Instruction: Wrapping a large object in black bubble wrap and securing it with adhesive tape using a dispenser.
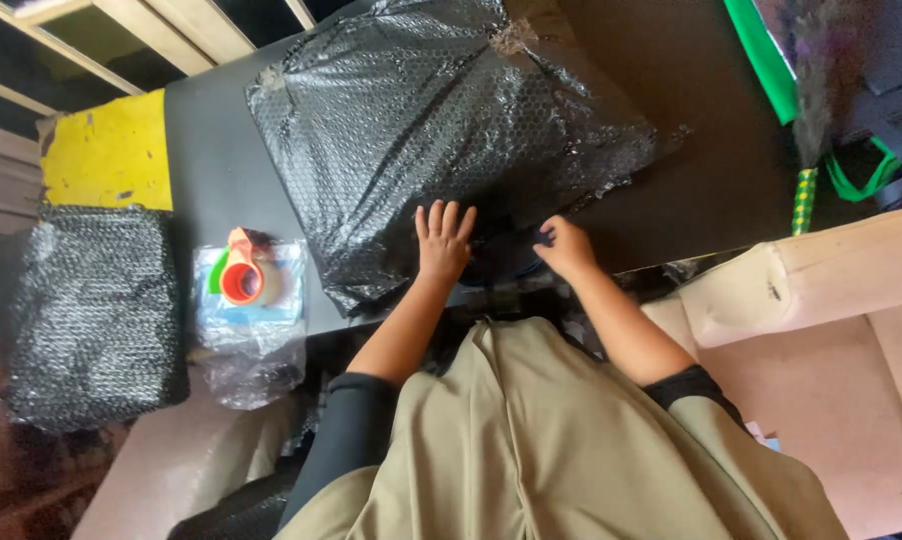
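You have two parcels wrapped in black bubble wrap: one large parcel (441, 120) on the dark table (211, 170) and one smaller parcel (91, 310) off to your left. You also have one orange tape dispenser (243, 270), one clear plastic bag (251, 330) and one green-handled broom (809, 130).

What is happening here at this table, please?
A person presses the left hand flat on a large parcel wrapped in black bubble wrap, which lies on a dark table. The right hand grips the wrap at the parcel's near edge. To the left, an orange tape dispenser rests on clear plastic wrap. Further left sits a second black-wrapped parcel, apart from the hands.
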